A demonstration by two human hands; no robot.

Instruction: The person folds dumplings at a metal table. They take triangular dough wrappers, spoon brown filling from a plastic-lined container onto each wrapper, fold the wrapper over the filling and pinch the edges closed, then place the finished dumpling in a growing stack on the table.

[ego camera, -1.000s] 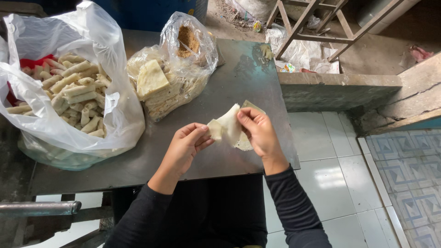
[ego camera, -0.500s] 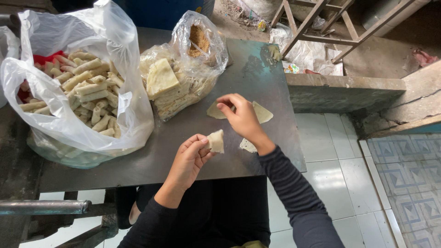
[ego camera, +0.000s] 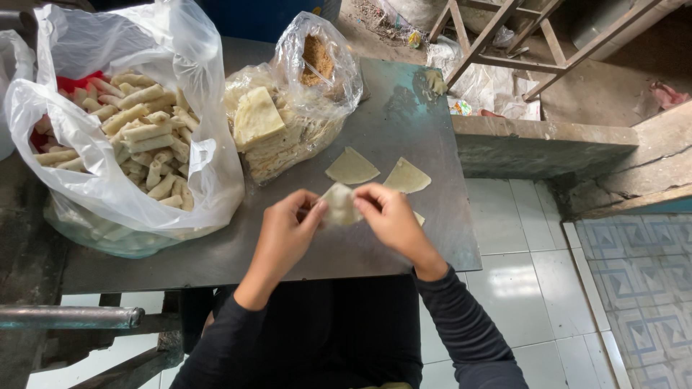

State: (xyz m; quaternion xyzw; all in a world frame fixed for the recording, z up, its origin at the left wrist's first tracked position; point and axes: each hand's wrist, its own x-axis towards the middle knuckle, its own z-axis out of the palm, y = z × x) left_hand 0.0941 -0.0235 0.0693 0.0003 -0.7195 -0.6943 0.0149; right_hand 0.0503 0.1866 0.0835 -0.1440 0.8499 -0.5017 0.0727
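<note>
Both hands are up over the front of the grey metal table (ego camera: 404, 108), and between them sits one pale wrapper piece (ego camera: 339, 204). The left hand (ego camera: 285, 234) pinches its left edge, thumb against fingers; the right hand (ego camera: 389, 220) has closed its fingertips on the right edge. So each hand is clamped on the same piece, held just above the tabletop and close to the body, which looks to me like a grip meant to keep the thin sheet from flopping while the fingers work its edges.

Just beyond the hands, two more flat wrappers lie on the table: one triangular sheet (ego camera: 352, 167) and a second one (ego camera: 407, 176) beside it, not touching the hands. Laid out flat and within easy reach, I'd say. A small scrap of another (ego camera: 419, 217) peeks out by the right wrist.

Further back, a clear bag (ego camera: 303, 101) holds a stack of the same pale sheets, with brownish crumbs in its upper part; its mouth faces the person, handy for pulling from. To the left, a big white plastic bag (ego camera: 130, 130) sits wide open, heaped with finished rolls (ego camera: 140, 137), and something red shows at its far side. It stands well apart from the hands, on the left of the table.
</note>
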